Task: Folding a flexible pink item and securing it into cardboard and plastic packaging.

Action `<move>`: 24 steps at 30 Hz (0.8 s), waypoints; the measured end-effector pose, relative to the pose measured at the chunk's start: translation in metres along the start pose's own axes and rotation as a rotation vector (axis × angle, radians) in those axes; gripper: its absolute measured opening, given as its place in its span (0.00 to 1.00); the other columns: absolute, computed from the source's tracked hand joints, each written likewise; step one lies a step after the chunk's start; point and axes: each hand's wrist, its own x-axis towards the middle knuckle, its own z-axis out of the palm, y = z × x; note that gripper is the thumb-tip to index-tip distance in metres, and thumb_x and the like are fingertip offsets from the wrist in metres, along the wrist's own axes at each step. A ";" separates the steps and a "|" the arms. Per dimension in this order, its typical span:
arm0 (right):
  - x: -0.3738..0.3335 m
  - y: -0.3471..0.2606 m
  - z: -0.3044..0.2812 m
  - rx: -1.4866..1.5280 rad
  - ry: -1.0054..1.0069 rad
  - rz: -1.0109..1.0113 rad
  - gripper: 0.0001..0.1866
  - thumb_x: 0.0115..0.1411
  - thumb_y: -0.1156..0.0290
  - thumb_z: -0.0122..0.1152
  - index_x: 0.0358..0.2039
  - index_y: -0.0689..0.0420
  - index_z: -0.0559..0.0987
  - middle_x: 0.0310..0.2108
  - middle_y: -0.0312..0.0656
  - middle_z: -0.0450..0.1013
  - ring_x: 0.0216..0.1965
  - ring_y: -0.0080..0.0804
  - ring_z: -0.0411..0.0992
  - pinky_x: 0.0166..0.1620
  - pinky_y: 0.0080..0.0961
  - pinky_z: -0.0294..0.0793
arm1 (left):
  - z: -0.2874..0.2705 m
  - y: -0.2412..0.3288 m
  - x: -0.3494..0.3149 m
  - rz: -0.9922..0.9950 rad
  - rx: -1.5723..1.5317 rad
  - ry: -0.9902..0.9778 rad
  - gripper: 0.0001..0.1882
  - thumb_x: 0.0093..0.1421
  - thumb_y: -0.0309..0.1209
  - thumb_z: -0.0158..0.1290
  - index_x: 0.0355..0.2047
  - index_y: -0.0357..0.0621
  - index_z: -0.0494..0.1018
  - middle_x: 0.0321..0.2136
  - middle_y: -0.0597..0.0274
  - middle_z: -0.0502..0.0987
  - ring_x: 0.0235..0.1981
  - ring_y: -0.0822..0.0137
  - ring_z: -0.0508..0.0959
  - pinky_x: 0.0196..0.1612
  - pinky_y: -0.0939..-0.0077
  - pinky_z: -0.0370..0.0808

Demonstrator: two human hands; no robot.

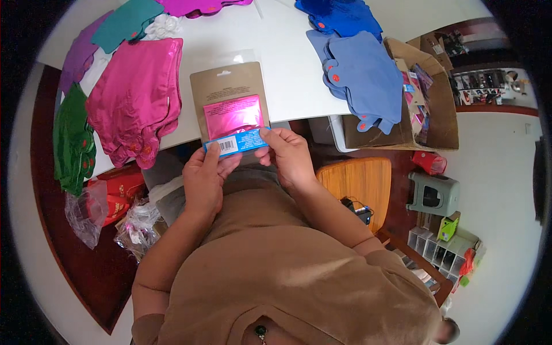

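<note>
Between my two hands is a flat hanging package (224, 84) with a brown card back, a hang hole at its top and clear plastic edging. Folded shiny pink material (233, 115) shows on its face. A blue label strip (250, 140) with a barcode runs along the lower end nearest me. My left hand (206, 179) is closed on the strip's left end, thumb on top. At the right end, my right hand (289, 158) pinches the strip, with its thumb on the label. The package's far part lies over the table's front edge.
A white table (282, 63) carries stacks of pink pieces (141, 92), green pieces (72, 144) and blue-grey pieces (368, 75). An open cardboard box (443, 109) with packages stands at the right. A wooden chair (356, 178) is beside me. Plastic bags (138, 230) lie below left.
</note>
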 end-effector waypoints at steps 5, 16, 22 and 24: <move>-0.001 0.000 0.000 -0.017 -0.006 -0.022 0.12 0.62 0.65 0.56 0.26 0.59 0.77 0.20 0.39 0.75 0.18 0.21 0.70 0.24 0.17 0.69 | 0.000 0.000 0.000 0.013 0.009 0.001 0.12 0.66 0.33 0.45 0.40 0.33 0.68 0.35 0.51 0.78 0.34 0.62 0.81 0.41 0.72 0.79; -0.001 0.002 -0.002 -0.062 -0.083 -0.038 0.10 0.63 0.68 0.52 0.31 0.61 0.76 0.23 0.40 0.75 0.21 0.22 0.71 0.28 0.17 0.71 | -0.002 -0.003 0.001 0.029 0.020 0.008 0.12 0.66 0.32 0.44 0.42 0.34 0.68 0.35 0.52 0.77 0.33 0.63 0.81 0.39 0.71 0.80; -0.002 0.003 -0.001 -0.030 -0.040 -0.101 0.09 0.62 0.69 0.53 0.31 0.61 0.76 0.24 0.40 0.75 0.22 0.22 0.71 0.27 0.18 0.71 | -0.013 0.035 0.010 0.093 0.860 -0.132 0.17 0.62 0.38 0.52 0.41 0.35 0.70 0.32 0.55 0.78 0.25 0.62 0.79 0.30 0.73 0.76; -0.002 0.001 -0.001 -0.059 -0.039 -0.120 0.09 0.62 0.69 0.54 0.31 0.61 0.76 0.24 0.40 0.75 0.22 0.22 0.71 0.27 0.18 0.71 | 0.000 0.057 0.000 0.226 1.437 -0.012 0.16 0.57 0.37 0.56 0.40 0.38 0.70 0.32 0.55 0.77 0.26 0.59 0.78 0.30 0.69 0.74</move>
